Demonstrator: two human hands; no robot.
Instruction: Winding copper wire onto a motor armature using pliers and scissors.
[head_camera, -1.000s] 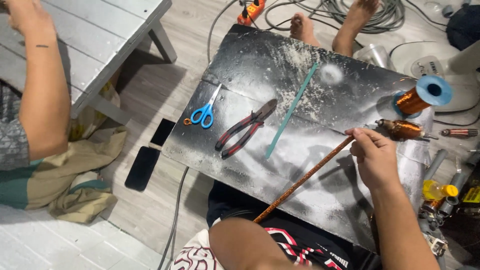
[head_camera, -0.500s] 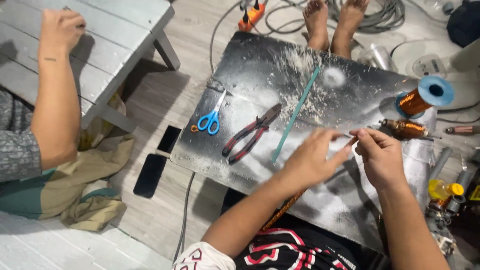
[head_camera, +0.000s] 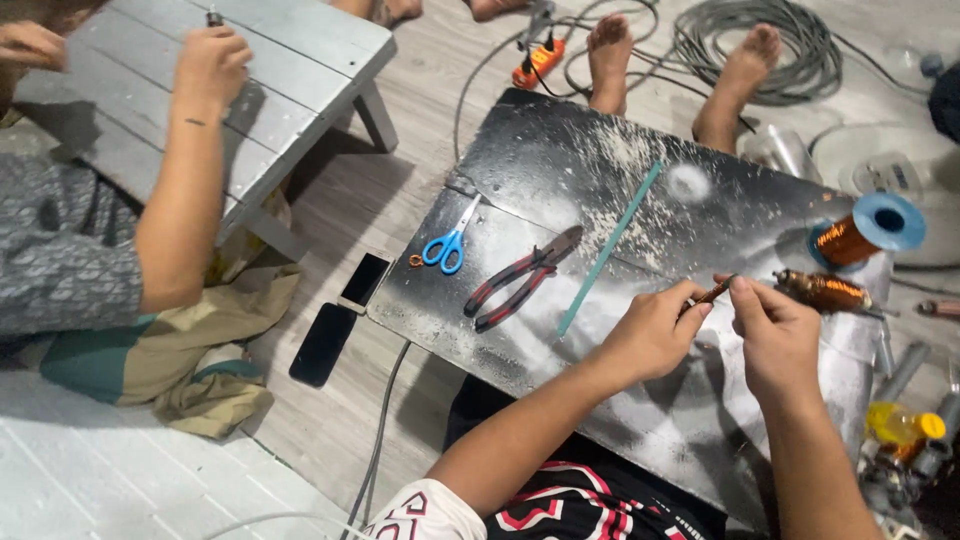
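Observation:
My left hand (head_camera: 655, 330) and my right hand (head_camera: 778, 330) meet over a black, dust-speckled board (head_camera: 560, 170) on my lap. Both pinch the end of a thin copper-coloured rod (head_camera: 714, 292), most of which is hidden under my hands. A copper-wound coil piece (head_camera: 825, 291) lies just right of my right hand. Farther right stands a spool of copper wire (head_camera: 865, 229) with a blue flange. Left of my hands lie a long teal strip (head_camera: 608, 248), red-and-black pliers (head_camera: 522, 277) and blue-handled scissors (head_camera: 447, 243).
Another person sits at the left, a hand (head_camera: 208, 62) on a grey slatted bench (head_camera: 290, 60). Two phones (head_camera: 342, 318) lie on the floor by the board. Someone's bare feet (head_camera: 680, 70) rest beyond the board, near coiled grey cable (head_camera: 790, 50) and an orange power strip (head_camera: 537, 60).
My left hand came up from below and joined the right hand on the rod's end. The long rod that showed fully a second ago is now mostly covered. The other person's arm shifted on the bench.

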